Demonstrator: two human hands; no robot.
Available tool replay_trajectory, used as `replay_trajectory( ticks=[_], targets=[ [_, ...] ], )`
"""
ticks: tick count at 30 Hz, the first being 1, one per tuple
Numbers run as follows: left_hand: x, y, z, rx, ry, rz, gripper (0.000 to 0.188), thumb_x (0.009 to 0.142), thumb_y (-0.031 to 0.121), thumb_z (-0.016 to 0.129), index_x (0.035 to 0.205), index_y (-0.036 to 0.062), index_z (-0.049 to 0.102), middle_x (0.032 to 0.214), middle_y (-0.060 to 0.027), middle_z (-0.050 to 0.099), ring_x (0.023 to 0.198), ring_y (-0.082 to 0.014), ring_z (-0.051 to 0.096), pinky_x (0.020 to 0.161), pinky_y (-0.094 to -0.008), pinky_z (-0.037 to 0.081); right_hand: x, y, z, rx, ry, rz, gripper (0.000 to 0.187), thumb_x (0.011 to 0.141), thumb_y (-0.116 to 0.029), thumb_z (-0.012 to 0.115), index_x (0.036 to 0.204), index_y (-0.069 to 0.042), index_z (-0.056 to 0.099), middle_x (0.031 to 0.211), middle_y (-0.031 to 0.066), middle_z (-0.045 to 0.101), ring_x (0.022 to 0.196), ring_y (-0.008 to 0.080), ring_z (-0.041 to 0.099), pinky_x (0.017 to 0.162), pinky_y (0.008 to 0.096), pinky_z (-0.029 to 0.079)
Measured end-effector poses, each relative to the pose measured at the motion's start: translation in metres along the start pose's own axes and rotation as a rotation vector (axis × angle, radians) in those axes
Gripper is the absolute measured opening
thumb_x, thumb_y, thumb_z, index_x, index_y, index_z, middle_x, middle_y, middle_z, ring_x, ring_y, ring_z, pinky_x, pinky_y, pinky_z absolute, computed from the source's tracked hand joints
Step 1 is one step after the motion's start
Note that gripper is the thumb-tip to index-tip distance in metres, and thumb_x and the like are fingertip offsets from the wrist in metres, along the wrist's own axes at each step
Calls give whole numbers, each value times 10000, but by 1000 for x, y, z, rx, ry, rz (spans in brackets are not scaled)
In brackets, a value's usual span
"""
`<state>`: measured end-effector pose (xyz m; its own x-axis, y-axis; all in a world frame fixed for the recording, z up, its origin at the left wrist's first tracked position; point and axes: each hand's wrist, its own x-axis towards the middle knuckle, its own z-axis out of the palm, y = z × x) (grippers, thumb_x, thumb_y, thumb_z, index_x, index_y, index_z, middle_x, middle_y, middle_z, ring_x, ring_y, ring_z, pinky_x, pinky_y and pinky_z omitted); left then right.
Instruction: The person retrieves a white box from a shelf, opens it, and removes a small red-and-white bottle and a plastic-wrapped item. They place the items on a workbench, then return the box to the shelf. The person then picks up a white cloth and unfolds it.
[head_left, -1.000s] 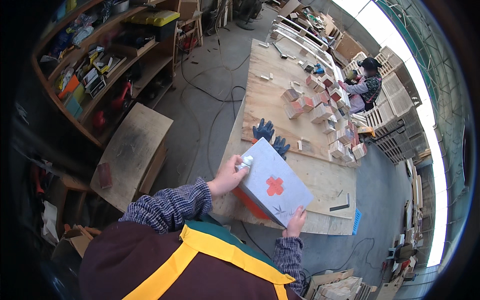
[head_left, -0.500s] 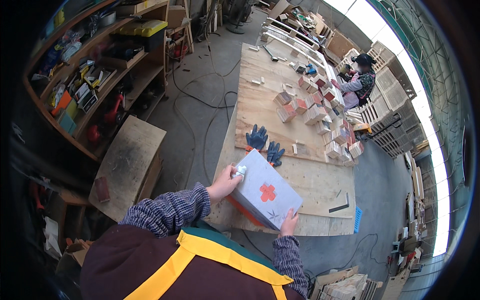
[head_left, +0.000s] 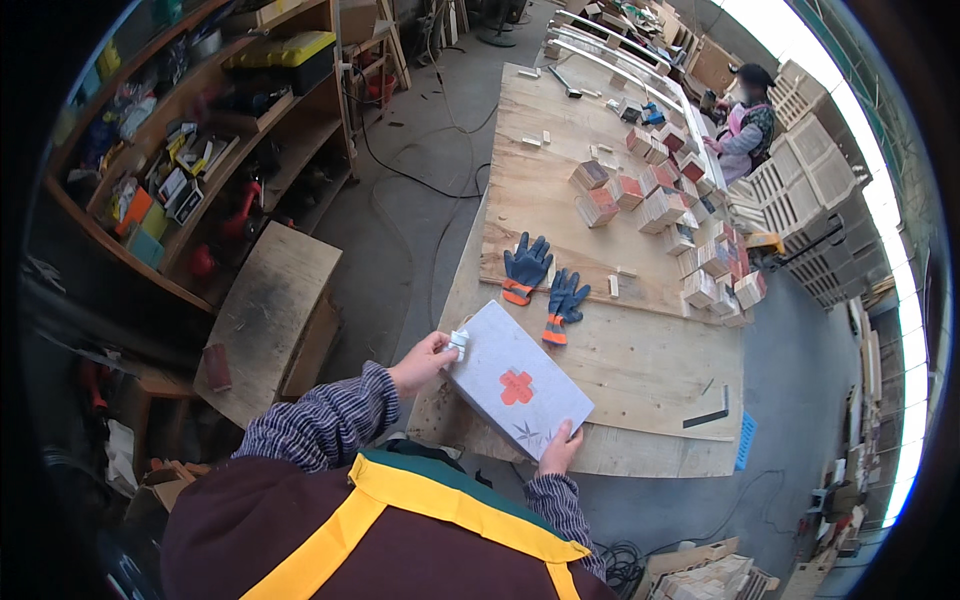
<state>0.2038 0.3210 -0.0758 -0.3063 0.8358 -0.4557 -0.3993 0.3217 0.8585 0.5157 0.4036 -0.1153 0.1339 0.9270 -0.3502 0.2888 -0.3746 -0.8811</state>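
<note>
A pale grey box (head_left: 487,380) with a red cross on its top, like a first-aid box, is tilted over the near edge of the wooden table. My right hand (head_left: 561,449) grips its lower right corner, thumb on the top face. At its upper left corner my left hand (head_left: 424,362) is closed, pinching a small white object (head_left: 459,341) against the box; its exact kind is unclear. Just beyond the box, a dark blue work glove (head_left: 526,267) and another glove (head_left: 565,305), both with orange cuffs, lie on the table.
Cut wood blocks (head_left: 660,208) cluster on the plywood tabletop (head_left: 530,200). A black metal square (head_left: 706,419) lies near its right corner. Shelves (head_left: 290,150) and a low bench (head_left: 270,310) stand left. A co-worker (head_left: 748,125) is at the far right side, and cables (head_left: 445,205) cross the floor.
The box has moved slightly toward me and away from the gloves, which now show whole. Its orange side no longer shows. Both hands keep their hold, and the view has shifted a little.
</note>
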Motion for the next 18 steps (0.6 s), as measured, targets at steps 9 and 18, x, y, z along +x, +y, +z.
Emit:
replay_trajectory(
  ticks=[9, 18],
  targets=[
    [24, -9, -33, -270, 397, -335, 244, 1031, 306, 465, 1216, 148, 441, 1145, -98, 593, 968, -235, 603, 866, -491, 442, 21, 73, -31, 473, -223, 631, 630, 1008, -509, 430, 1482, -128, 266, 1419, 127, 442, 1211, 283, 533, 943, 431, 481],
    [115, -81, -59, -492, 109, -397, 334, 1045, 215, 384, 1226, -48, 480, 1149, -156, 629, 982, -248, 652, 863, -382, 540, 29, 39, -7, 834, -393, 581, 705, 998, -588, 326, 1466, -64, 387, 1444, 107, 495, 1287, 316, 506, 1044, 455, 430]
  ],
)
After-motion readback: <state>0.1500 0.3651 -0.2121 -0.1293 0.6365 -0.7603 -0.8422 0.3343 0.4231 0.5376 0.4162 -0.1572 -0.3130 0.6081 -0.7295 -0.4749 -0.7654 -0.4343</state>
